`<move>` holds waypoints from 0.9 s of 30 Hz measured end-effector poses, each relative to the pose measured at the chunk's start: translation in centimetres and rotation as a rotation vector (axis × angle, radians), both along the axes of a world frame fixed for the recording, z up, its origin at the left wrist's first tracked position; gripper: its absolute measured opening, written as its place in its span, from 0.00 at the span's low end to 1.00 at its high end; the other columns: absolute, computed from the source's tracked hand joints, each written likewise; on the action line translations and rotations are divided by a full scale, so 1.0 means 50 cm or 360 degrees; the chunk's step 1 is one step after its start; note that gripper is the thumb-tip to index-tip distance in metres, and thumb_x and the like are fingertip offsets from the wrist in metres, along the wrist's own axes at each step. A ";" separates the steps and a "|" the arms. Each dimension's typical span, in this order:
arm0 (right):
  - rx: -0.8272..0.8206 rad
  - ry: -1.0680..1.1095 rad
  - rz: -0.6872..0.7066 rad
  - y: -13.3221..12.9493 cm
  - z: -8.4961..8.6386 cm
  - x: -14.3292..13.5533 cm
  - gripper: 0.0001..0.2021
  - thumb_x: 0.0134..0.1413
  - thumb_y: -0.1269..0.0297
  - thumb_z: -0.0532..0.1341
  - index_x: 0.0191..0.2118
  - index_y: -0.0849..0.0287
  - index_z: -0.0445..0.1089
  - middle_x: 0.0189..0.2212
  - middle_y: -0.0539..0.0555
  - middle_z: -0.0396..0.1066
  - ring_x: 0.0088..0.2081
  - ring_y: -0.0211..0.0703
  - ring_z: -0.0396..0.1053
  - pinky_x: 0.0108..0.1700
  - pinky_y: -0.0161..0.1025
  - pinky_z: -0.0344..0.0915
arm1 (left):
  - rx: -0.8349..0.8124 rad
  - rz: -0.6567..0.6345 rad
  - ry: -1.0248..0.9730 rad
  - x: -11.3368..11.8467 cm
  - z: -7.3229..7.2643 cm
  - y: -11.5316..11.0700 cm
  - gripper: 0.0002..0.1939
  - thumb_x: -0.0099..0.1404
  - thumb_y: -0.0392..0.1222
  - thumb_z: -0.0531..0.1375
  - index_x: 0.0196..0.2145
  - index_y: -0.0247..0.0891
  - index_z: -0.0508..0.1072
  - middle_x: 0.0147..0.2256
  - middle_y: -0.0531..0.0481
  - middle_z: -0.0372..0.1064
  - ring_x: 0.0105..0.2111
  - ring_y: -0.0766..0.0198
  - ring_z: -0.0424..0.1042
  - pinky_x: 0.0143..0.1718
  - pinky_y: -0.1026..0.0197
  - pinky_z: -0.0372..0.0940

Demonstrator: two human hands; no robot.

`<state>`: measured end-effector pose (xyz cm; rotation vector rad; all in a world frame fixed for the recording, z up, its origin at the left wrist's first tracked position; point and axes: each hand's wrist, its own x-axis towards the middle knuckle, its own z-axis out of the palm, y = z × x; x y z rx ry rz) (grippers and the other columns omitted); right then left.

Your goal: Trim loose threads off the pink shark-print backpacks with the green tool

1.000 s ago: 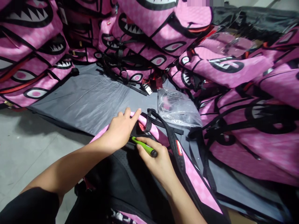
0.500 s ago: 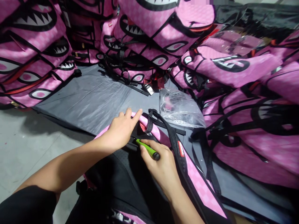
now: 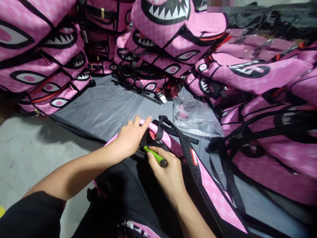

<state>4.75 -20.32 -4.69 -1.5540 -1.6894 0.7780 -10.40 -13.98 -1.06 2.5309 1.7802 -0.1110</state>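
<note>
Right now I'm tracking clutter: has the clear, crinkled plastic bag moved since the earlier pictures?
No; the plastic bag lies right of the black-and-white rectangular tag, as before.

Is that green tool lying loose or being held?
Held: the thumb and fingers of the right hand close around the green tool, leaving its black end uncovered.

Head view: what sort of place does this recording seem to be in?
Probably a bag workshop or packing area: many matching pink bags are piled around a grey surface, a clear plastic bag lies on it, and the right hand holds a green-handled tool.
</note>
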 end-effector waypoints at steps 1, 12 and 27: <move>-0.0016 0.0051 0.0030 0.001 -0.003 -0.006 0.12 0.55 0.59 0.60 0.40 0.56 0.77 0.36 0.54 0.80 0.37 0.48 0.76 0.44 0.44 0.69 | -0.0017 0.0018 0.0002 -0.004 0.000 -0.002 0.47 0.60 0.32 0.62 0.69 0.43 0.39 0.58 0.37 0.55 0.48 0.49 0.68 0.39 0.54 0.71; 0.0224 -0.0171 0.0425 -0.065 -0.004 -0.066 0.11 0.57 0.65 0.59 0.43 0.56 0.77 0.34 0.53 0.81 0.33 0.45 0.76 0.42 0.41 0.69 | -0.0226 -0.0013 -0.0092 -0.107 -0.011 -0.004 0.51 0.56 0.40 0.67 0.68 0.45 0.41 0.56 0.39 0.57 0.51 0.49 0.70 0.45 0.55 0.68; 0.0288 -0.0488 0.0606 -0.079 -0.024 -0.113 0.10 0.58 0.65 0.58 0.43 0.55 0.75 0.29 0.53 0.79 0.30 0.45 0.75 0.40 0.40 0.66 | -0.0563 0.0266 0.0115 -0.132 0.005 -0.042 0.76 0.43 0.41 0.76 0.67 0.47 0.20 0.68 0.23 0.28 0.61 0.34 0.60 0.53 0.46 0.66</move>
